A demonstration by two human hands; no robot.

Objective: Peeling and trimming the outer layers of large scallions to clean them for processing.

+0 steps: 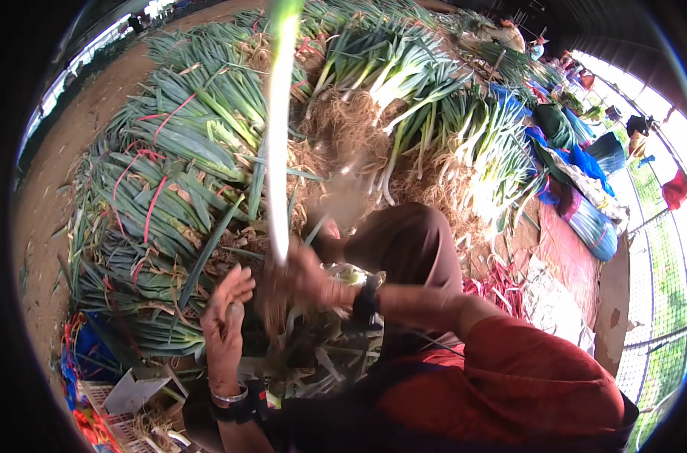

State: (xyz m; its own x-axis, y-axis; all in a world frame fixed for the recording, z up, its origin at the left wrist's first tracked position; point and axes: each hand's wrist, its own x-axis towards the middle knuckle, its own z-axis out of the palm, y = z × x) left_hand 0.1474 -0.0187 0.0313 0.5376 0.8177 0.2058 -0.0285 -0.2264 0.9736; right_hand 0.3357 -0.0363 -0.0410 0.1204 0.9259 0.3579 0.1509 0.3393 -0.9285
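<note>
A long leek [278, 151] stands upright in front of me, its white shank low and its green top reaching past the upper edge. My right hand [307, 278], smeared by motion, is closed round its root end; brownish blurred roots show beneath. To the left of it, my left hand [227, 306] is raised, palm partly up, fingers loosely bent and apart with nothing in them. Loose leaves and trimmings [321, 370] lie below both hands, partly in shadow. Bundles of leeks [170, 196] tied with red string are piled just beyond my left hand.
More leeks with bushy roots [351, 124] lie ahead, beyond my bent knee [411, 234]. At lower left is a pale crate [121, 423] with root scraps. Red strings [494, 291] lie at right, near rolled blue and green bundles [591, 226] and a mesh fence [664, 370].
</note>
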